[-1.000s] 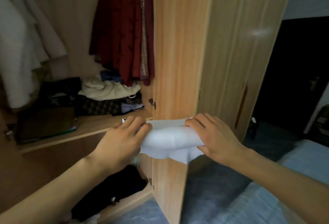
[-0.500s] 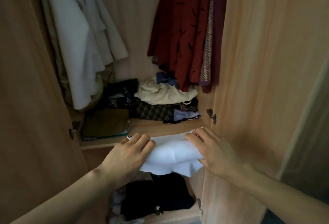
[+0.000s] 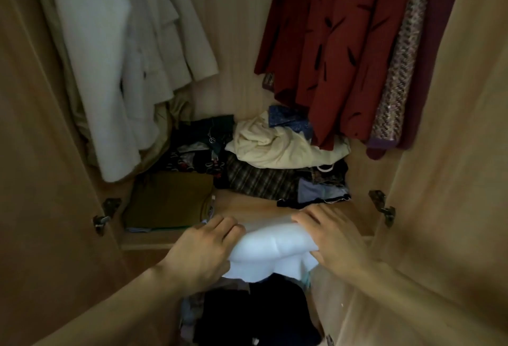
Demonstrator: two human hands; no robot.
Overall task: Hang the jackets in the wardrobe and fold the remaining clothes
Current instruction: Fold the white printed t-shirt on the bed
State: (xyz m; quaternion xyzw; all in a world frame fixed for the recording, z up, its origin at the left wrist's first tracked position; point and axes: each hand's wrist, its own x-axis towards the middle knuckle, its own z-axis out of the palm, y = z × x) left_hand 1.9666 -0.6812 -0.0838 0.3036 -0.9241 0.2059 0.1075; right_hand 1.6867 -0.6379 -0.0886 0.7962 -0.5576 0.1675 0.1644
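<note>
Currently my left hand point(image 3: 202, 249) and right hand point(image 3: 334, 238) each curl over one end of the folded white cloth garment point(image 3: 270, 255), held level at the front edge of the light wooden wardrobe shelf point(image 3: 255, 205). Handling judgement: light, soft, limp; support both ends so the fold holds. Beyond lie the crumpled cream garment point(image 3: 275, 147) and the hanging dark red jacket point(image 3: 330, 43)

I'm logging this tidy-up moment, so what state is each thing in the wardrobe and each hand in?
Folded white cloth: held at both ends, at the shelf's front edge.
Left hand: gripping the cloth.
Right hand: gripping the cloth.
Pale grey jacket: hanging.
Dark red patterned garment: hanging.
Cream crumpled garment: unfolded, atop the pile.
Olive folded cloth: lying flat.
Wooden wardrobe doors: open.
</note>
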